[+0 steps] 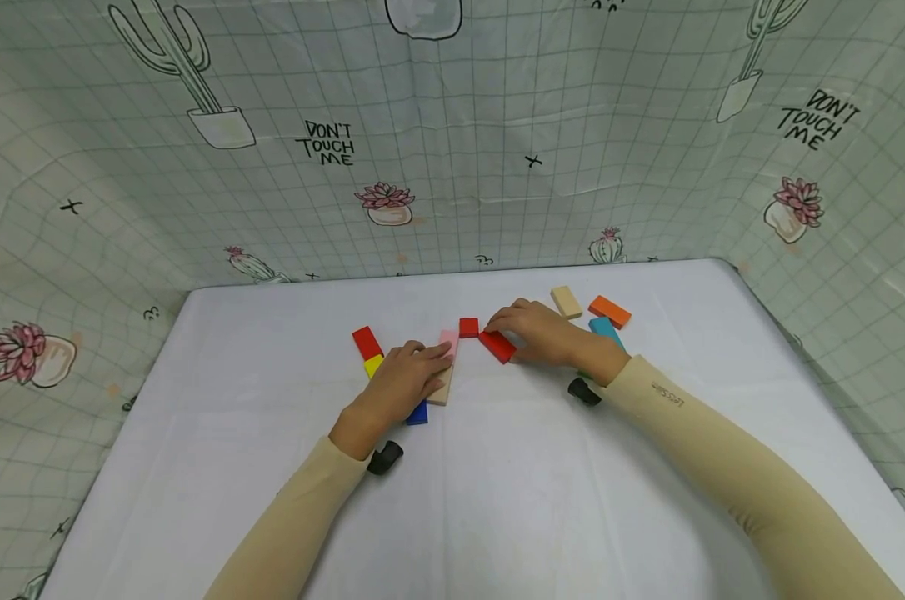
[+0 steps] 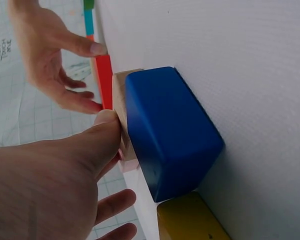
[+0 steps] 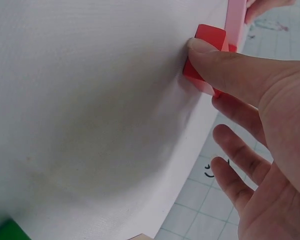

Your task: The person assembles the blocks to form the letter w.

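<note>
While left hand (image 1: 402, 377) fingers press the pink block (image 1: 448, 342), right hand (image 1: 537, 330) fingers pinch the red block (image 1: 497, 346)

Both arms wore long, close-fitting beige sleeves ending at the wrists; hands bare, no rings or gloves seen. Left sleeve (image 1: 287, 517) plain, no marking visible. Right sleeve (image 1: 730, 467) carried a small line of dark lettering (image 1: 667, 394) just above the cuff, too small to read. A small black device sat at each wrist: one at 5 o'clock of the left hand (image 1: 400, 379), near its cuff (image 1: 385, 457); one at 6 o'clock of the right hand (image 1: 546, 333), under its wrist (image 1: 583, 391).
</note>
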Demonstrator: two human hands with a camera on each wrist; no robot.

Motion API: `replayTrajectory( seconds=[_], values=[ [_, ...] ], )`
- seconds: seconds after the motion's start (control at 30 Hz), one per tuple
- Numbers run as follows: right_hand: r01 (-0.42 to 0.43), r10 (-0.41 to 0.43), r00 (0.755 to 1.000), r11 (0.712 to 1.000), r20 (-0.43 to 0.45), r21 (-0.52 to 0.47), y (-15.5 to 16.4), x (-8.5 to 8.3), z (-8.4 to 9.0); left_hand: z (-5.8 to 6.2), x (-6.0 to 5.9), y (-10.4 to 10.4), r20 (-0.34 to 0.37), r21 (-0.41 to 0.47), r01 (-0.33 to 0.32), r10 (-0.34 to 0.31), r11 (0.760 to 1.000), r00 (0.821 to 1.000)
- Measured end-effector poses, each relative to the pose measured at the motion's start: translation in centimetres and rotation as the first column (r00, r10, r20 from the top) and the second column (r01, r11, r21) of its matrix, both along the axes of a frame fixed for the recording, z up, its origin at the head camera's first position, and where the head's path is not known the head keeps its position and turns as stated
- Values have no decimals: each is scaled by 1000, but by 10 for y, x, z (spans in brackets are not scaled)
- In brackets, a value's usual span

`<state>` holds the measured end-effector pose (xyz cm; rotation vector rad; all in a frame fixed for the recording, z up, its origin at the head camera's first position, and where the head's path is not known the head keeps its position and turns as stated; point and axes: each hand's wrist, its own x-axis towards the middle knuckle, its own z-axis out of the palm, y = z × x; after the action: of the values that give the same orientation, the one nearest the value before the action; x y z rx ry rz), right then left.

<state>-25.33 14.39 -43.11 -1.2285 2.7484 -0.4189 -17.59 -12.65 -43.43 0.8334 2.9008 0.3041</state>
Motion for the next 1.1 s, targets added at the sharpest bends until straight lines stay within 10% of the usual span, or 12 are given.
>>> replayTrajectory(
  seconds=[0.7, 1.1],
  values=[
    [8, -8, 1000, 1000, 8, -16, 3, 0, 0, -1, 2, 0, 8, 40, 3, -4, 999, 1000],
    [154, -154, 988, 987, -1, -39, 47, -7, 11, -1, 3, -1, -7, 63, 4, -4, 998, 1000]
  ],
)
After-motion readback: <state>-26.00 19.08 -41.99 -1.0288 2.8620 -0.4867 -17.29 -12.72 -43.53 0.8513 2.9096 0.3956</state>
